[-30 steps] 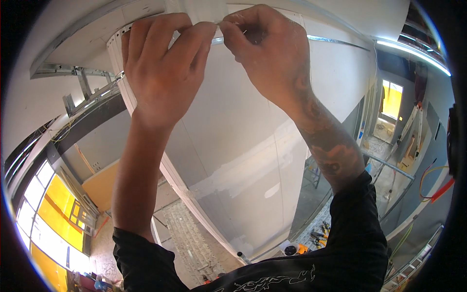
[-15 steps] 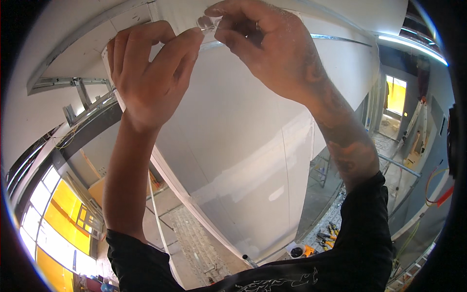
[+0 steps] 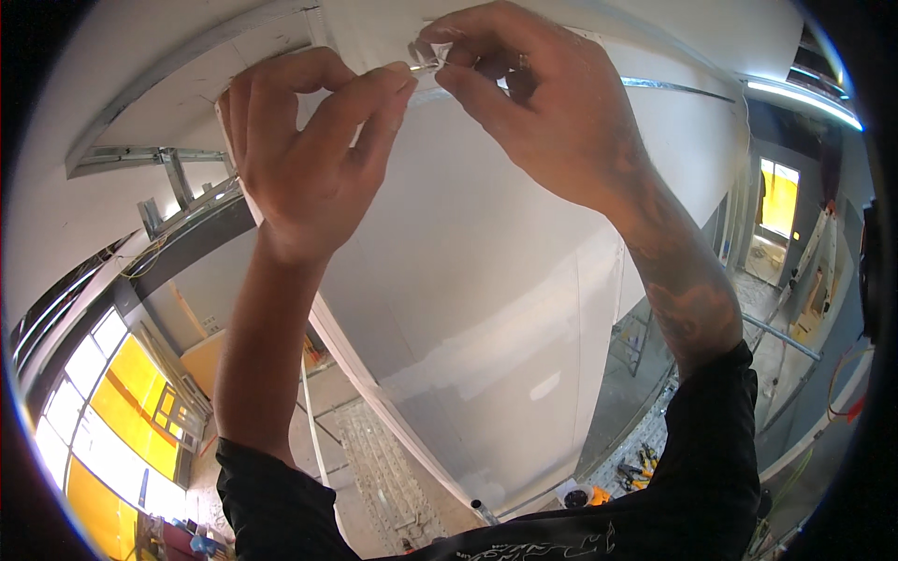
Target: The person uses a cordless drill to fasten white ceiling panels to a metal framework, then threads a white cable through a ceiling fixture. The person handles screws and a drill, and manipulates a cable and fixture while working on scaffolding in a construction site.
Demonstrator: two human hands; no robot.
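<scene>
Both my hands are raised in front of a pale plasterboard panel (image 3: 468,252), close under the ceiling. My left hand (image 3: 304,178) is closed in a pinch, thumb and forefinger together on the end of something thin. My right hand (image 3: 561,117) pinches a small shiny, partly see-through piece (image 3: 428,65) between thumb and forefinger. This piece bridges the narrow gap between the fingertips of the two hands. Its exact kind is too small and too covered to make out. The other fingers of both hands are curled.
Metal framing (image 3: 173,173) crosses the upper left. A metal strip (image 3: 678,88) runs along the upper right. Below are a scaffold plank (image 3: 379,467) and hand tools (image 3: 641,467) beside a small tub (image 3: 573,496). A stepladder (image 3: 818,252) stands far right.
My view has shifted slightly, so hands and room appear a little further right. The fingertips of both hands are still pinched close together at the small shiny piece.
</scene>
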